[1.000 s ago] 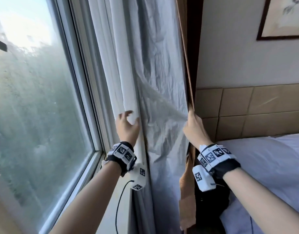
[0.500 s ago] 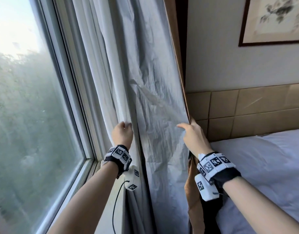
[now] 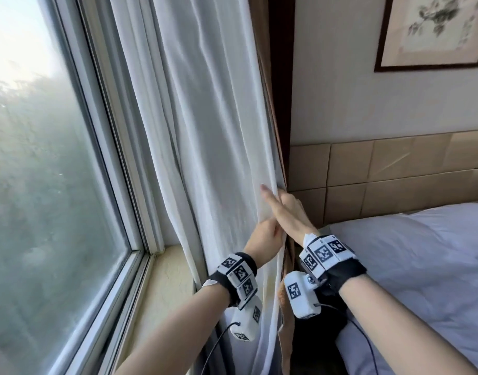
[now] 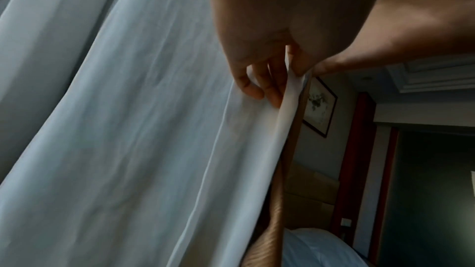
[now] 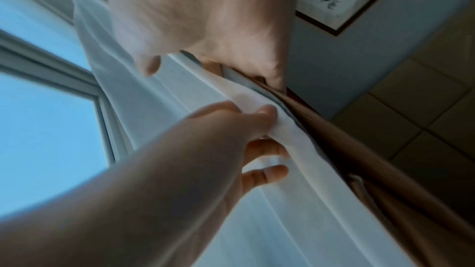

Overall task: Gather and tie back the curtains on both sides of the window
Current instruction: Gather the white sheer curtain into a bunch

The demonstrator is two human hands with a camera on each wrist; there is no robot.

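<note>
A white sheer curtain [image 3: 218, 131] hangs in folds beside the window, drawn toward the wall at the right. A brown curtain [image 3: 262, 50] shows as a narrow strip behind its right edge. My left hand [image 3: 267, 234] pinches the sheer's folded edge [image 4: 290, 96] between thumb and fingers. Just above it, my right hand [image 3: 281, 204] wraps round the bunched curtains, thumb [image 5: 151, 66] on the white front, fingers hidden behind the brown curtain [image 5: 359, 159]. The two hands touch. In the right wrist view the left hand [image 5: 257, 129] grips the sheer [image 5: 282, 210] below.
The window glass [image 3: 43, 185] and its sill [image 3: 162, 280] are at the left. A bed with white linen [image 3: 421, 266] lies close at the right, under a tan padded headboard [image 3: 394, 171]. A framed picture [image 3: 435, 31] hangs on the wall above.
My left hand has carried the white sheer rightward across the grey lining to meet my right hand. The curtains are now bunched together at the right, and the hands sit lower.
</note>
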